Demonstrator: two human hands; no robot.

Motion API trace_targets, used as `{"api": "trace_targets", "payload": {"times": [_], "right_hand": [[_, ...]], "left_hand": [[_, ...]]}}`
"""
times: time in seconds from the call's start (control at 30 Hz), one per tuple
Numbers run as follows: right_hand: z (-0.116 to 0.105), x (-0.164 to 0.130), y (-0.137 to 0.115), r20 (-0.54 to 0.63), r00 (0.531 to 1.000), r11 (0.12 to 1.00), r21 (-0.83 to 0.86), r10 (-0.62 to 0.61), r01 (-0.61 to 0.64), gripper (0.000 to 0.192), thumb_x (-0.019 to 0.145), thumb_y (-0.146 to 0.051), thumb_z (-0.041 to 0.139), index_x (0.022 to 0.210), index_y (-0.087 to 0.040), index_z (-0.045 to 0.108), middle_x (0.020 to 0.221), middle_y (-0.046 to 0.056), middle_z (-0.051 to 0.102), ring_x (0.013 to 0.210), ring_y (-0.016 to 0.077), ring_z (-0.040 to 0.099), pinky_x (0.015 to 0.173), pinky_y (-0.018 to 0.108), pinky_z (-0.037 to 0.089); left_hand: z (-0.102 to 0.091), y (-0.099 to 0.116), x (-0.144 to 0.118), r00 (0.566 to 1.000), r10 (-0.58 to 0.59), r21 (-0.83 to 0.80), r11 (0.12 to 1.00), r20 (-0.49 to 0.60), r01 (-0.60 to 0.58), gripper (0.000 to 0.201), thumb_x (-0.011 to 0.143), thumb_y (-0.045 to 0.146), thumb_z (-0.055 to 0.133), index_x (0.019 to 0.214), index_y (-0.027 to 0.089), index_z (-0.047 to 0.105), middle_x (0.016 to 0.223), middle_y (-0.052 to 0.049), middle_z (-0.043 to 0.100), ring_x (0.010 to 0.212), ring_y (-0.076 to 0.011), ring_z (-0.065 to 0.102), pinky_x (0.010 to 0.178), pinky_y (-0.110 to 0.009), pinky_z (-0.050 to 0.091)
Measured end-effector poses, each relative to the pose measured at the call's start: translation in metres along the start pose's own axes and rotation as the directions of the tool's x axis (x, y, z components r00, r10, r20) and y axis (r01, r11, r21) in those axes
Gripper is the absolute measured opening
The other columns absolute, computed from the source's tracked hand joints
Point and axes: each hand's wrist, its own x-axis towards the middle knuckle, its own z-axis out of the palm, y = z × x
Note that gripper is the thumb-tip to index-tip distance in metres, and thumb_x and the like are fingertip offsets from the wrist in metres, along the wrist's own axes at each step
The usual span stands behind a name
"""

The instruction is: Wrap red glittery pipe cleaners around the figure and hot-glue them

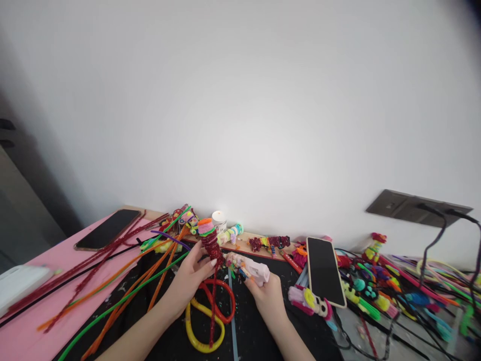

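Closed around a dark red tinsel pipe-cleaner piece (211, 246), my left hand (193, 276) keeps it roughly upright. Its top is wrapped in orange, pink and green, and a red strand (213, 316) hangs from its bottom. My right hand (269, 295) grips a pale pink glue gun (259, 272), whose front end points left toward the red piece. Coloured bits cover that front end; whether it touches the piece I cannot tell. Below my hands, scissors (188, 326) with yellow and red handle loops lie on the black mat (255, 336).
Orange, green and red pipe cleaners (124, 301) spread over a pink sheet (80, 255) at left, near a dark phone (108, 230). A white candle (219, 220) and small pipe-cleaner figures (269, 242) line the wall. Another phone (325, 273), cables and a colourful pile (379, 281) occupy the right.
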Motion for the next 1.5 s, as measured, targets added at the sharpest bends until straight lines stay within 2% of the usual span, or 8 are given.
{"api": "trace_targets", "payload": {"times": [0.2,0.37,0.53,0.63,0.8,0.93,1.07,1.5], "right_hand": [[0.0,0.0,0.0,0.021,0.999,0.999,-0.012,0.031,-0.031,0.019,0.074,-0.022,0.056,0.083,-0.014,0.07,0.074,0.007,0.072,0.073,0.0232,0.067,0.067,0.027,0.051],[-0.005,0.0,-0.003,-0.008,0.998,0.974,-0.216,0.066,-0.066,0.016,0.077,-0.021,0.053,0.085,-0.017,0.067,0.076,0.005,0.07,0.07,0.0212,0.065,0.063,0.025,0.047],[-0.008,-0.001,-0.008,-0.009,1.0,0.829,-0.559,-0.017,0.009,0.033,0.076,-0.018,0.051,0.108,-0.018,0.059,0.1,0.009,0.066,0.092,0.0271,0.059,0.079,0.037,0.04],[-0.005,-0.003,-0.009,0.005,1.0,0.763,-0.646,-0.028,0.024,0.045,0.069,-0.015,0.053,0.113,-0.018,0.057,0.104,0.012,0.062,0.098,0.0316,0.054,0.086,0.046,0.034],[-0.002,-0.008,-0.022,0.034,0.977,0.824,-0.532,-0.211,0.196,0.049,0.066,-0.016,0.057,0.114,-0.022,0.051,0.116,0.011,0.053,0.111,0.033,0.043,0.094,0.049,0.027],[0.004,-0.015,-0.033,0.077,0.941,0.883,-0.328,-0.328,0.335,0.024,0.063,-0.017,0.062,0.083,-0.02,0.049,0.088,0.005,0.055,0.085,0.0246,0.05,0.078,0.038,0.036],[0.009,-0.02,-0.032,0.015,0.894,0.862,-0.258,-0.447,0.435,0.014,0.069,-0.013,0.053,0.073,-0.021,0.041,0.072,0.0,0.049,0.069,0.0185,0.047,0.068,0.033,0.034],[0.005,-0.016,-0.021,-0.131,0.902,0.894,-0.248,-0.412,0.373,0.015,0.086,-0.011,0.041,0.075,-0.021,0.043,0.068,-0.001,0.049,0.064,0.0162,0.046,0.062,0.029,0.033]], "left_hand": [[-0.002,-0.001,0.0,1.0,-0.008,0.005,1.0,0.018,0.008,0.052,0.076,0.03,0.065,0.124,0.027,0.047,0.121,-0.007,0.059,0.111,-0.0255,0.057,0.09,-0.037,0.049],[-0.004,-0.004,0.002,0.999,-0.008,0.006,1.0,0.034,0.008,0.051,0.078,0.03,0.063,0.125,0.028,0.045,0.117,-0.006,0.059,0.107,-0.0237,0.058,0.089,-0.036,0.05],[-0.005,-0.003,0.003,1.0,0.005,0.031,1.0,-0.004,-0.005,0.054,0.079,0.03,0.062,0.129,0.029,0.041,0.115,-0.005,0.059,0.107,-0.0235,0.058,0.088,-0.036,0.05],[-0.003,0.001,0.002,1.0,0.002,0.053,0.999,-0.019,-0.001,0.057,0.078,0.03,0.063,0.13,0.027,0.039,0.116,-0.005,0.059,0.108,-0.0233,0.057,0.089,-0.035,0.05],[-0.002,-0.001,0.002,1.0,0.018,0.084,0.996,0.0,-0.018,0.063,0.076,0.029,0.064,0.133,0.025,0.038,0.118,-0.007,0.059,0.107,-0.0236,0.058,0.091,-0.036,0.048],[-0.003,-0.014,0.002,0.996,0.045,0.117,0.992,0.072,-0.053,0.064,0.076,0.025,0.064,0.134,0.025,0.037,0.125,-0.007,0.055,0.112,-0.0234,0.055,0.096,-0.038,0.045],[-0.003,-0.02,-0.001,0.986,0.038,0.141,0.988,0.164,-0.062,0.063,0.079,0.023,0.061,0.136,0.026,0.035,0.133,-0.008,0.05,0.119,-0.0232,0.05,0.102,-0.039,0.039],[-0.004,-0.013,-0.002,0.953,-0.109,-0.01,0.993,0.282,0.116,0.076,0.077,0.021,0.066,0.141,0.029,0.025,0.135,-0.012,0.049,0.116,-0.0279,0.053,0.094,-0.044,0.045]]}}
